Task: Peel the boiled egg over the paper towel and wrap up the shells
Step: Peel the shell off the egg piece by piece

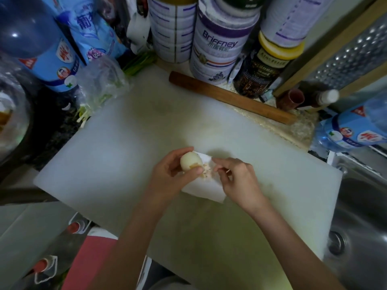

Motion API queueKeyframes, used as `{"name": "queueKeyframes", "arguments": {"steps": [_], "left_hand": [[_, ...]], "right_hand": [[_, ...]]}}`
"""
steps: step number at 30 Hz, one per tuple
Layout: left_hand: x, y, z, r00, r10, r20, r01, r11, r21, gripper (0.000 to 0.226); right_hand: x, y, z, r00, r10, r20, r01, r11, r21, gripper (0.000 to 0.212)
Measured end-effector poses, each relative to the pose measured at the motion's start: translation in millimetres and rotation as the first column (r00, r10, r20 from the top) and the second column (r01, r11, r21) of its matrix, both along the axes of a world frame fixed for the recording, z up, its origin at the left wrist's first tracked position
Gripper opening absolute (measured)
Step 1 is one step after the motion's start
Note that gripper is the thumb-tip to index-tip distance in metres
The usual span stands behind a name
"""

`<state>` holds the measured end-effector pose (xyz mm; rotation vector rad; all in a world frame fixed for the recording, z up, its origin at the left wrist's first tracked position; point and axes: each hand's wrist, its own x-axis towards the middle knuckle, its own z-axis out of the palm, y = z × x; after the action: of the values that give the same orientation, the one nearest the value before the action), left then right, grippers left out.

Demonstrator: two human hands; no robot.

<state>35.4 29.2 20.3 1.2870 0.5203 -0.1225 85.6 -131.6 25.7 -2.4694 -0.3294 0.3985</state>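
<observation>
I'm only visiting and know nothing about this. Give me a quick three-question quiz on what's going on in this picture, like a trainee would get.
1. True or false: the left hand holds the egg.
2. The shell bits lie on: A the paper towel; B the rolling pin; C the sink.
3. Fill in: the paper towel rests on a white ____.
Key: 1 true; 2 A; 3 cutting board.

paper towel (201,188) partly hidden; right hand (236,178) pinches something tiny, perhaps shell (225,169).
</observation>
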Motion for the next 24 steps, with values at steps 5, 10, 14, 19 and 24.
{"name": "queueKeyframes", "arguments": {"steps": [5,10,14,19,24], "left_hand": [[-1.0,-7.7,10.8,0.997,-0.058,0.047,0.051,0.989,0.138,0.047],[-4.8,-17.5,21.6,0.994,-0.034,0.108,0.005,0.967,0.253,0.048],[-7.5,-24.5,28.3,0.982,-0.058,0.181,-0.022,0.911,0.413,0.047],[-9.9,-28.0,30.6,0.968,-0.092,0.234,-0.054,0.833,0.551,0.048],[-13.0,-29.2,33.7,0.964,-0.107,0.243,-0.052,0.822,0.566,0.047]], "right_hand": [[-12.9,12.1,35.1,0.983,-0.169,-0.076,0.184,0.931,0.316,0.004],[-25.6,16.6,47.5,0.974,-0.222,-0.050,0.226,0.928,0.296,0.022],[-32.1,16.6,51.9,0.966,-0.251,0.055,0.224,0.926,0.303,0.019],[-33.4,14.4,56.1,0.964,-0.242,0.107,0.202,0.935,0.293,0.013],[-31.9,9.9,60.5,0.955,-0.274,-0.109,0.295,0.883,0.365,0.013]]}}
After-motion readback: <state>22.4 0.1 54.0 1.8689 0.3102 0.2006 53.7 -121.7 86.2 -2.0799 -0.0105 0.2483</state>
